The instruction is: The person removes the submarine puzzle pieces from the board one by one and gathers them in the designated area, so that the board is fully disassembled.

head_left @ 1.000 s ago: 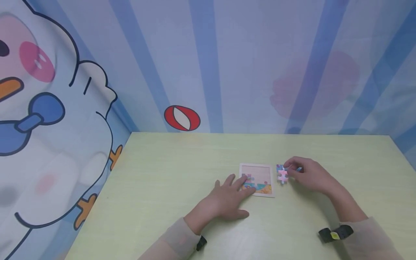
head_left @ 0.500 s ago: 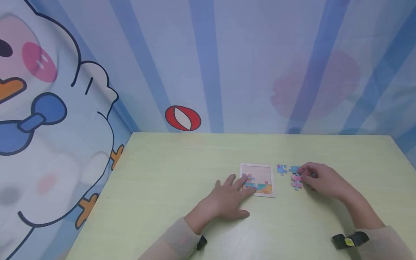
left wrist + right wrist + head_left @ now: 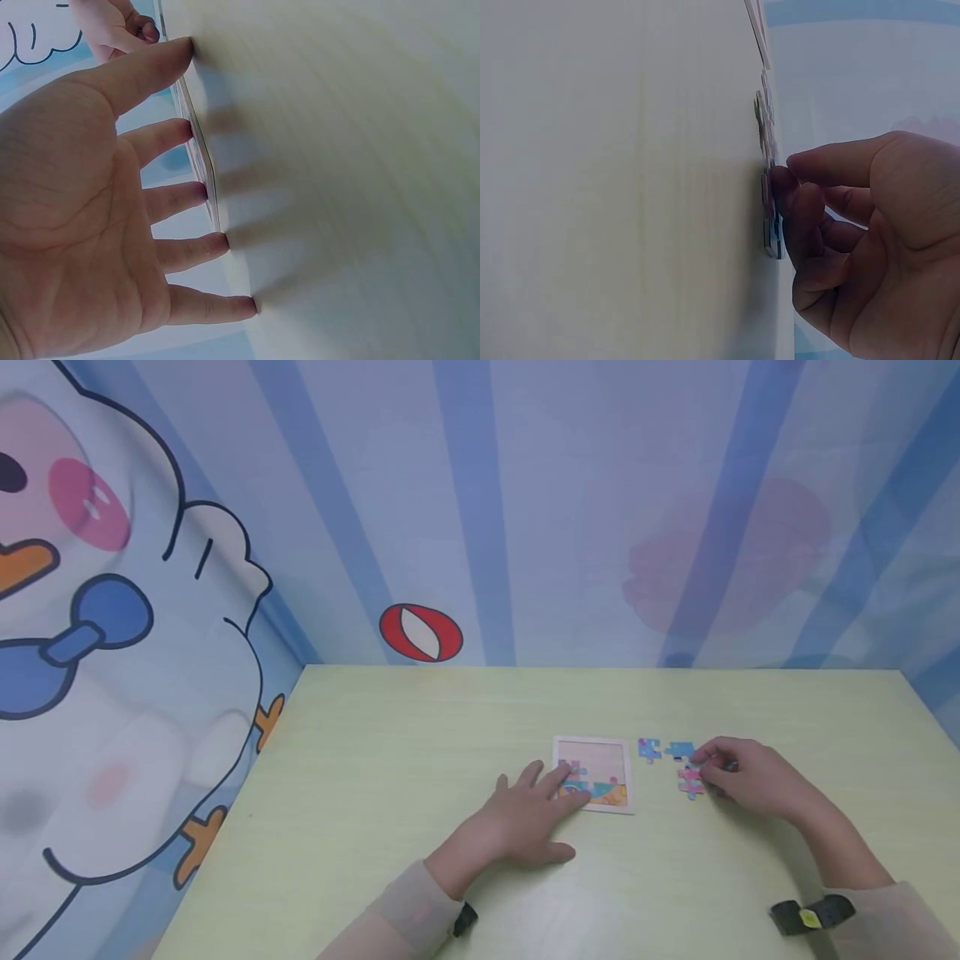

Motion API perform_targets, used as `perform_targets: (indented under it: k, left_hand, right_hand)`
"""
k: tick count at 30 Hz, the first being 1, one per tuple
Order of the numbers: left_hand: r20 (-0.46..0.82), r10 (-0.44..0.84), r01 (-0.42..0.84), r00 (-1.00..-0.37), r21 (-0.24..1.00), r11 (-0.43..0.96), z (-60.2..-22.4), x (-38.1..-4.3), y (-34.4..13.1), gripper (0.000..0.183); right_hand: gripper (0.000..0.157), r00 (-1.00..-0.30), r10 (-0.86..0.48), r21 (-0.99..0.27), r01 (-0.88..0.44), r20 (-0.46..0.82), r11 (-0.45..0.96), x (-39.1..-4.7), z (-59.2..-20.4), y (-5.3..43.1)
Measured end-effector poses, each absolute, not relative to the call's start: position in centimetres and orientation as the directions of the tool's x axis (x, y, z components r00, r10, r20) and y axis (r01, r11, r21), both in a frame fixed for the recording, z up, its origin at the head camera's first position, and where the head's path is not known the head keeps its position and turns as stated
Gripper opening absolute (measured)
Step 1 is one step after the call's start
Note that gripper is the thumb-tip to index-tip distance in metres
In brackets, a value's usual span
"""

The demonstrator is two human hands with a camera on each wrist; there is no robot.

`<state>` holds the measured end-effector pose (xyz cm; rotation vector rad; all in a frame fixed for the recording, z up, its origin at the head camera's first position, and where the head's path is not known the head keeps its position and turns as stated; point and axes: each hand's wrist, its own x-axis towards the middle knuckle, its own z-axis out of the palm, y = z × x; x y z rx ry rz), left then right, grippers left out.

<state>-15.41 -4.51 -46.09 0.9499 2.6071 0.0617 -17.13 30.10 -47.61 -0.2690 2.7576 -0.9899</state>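
Note:
A small jigsaw puzzle tray with a pale frame lies on the table, its lower part filled with picture pieces. My left hand rests spread over the tray's left side, its fingers straight, covering some pieces. Right of the tray lie a blue puzzle piece, a second blue piece and a pink piece. My right hand has its thumb and fingers curled together at these pieces, pinching a puzzle piece that is mostly hidden. In the right wrist view, thin piece edges show beside the fingertips.
The pale yellow-green table reaches back to a blue striped cloth backdrop. A cartoon character is printed on the cloth at the left. Dark straps sit at both wrists.
My right hand has moved right and slightly toward me, and the overlapping pieces are spread apart, the pink one shifted right and down. My left hand has stayed in place.

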Motion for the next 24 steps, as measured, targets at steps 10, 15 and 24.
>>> perform_targets:
  k: [10,15,24]
  left_hand:
    - [-0.320,0.629,0.614,-0.708,0.161,0.773,-46.2,-15.4,-4.5,0.075]
    - [-0.312,0.628,0.613,-0.713,0.160,0.774,-46.3,-15.3,-4.5,0.075]
    - [-0.294,0.617,0.597,-0.730,0.165,0.785,-46.5,-15.3,-5.3,0.079]
  right_hand:
    - [0.020,-0.970,-0.209,-0.643,-0.084,-0.122,0.761,-16.9,-47.5,30.1]
    - [0.018,-0.971,-0.218,-0.635,-0.107,-0.098,0.765,-17.0,-47.5,29.7]
    - [0.019,-0.968,-0.233,-0.664,-0.113,-0.094,0.739,-17.1,-47.1,27.8]
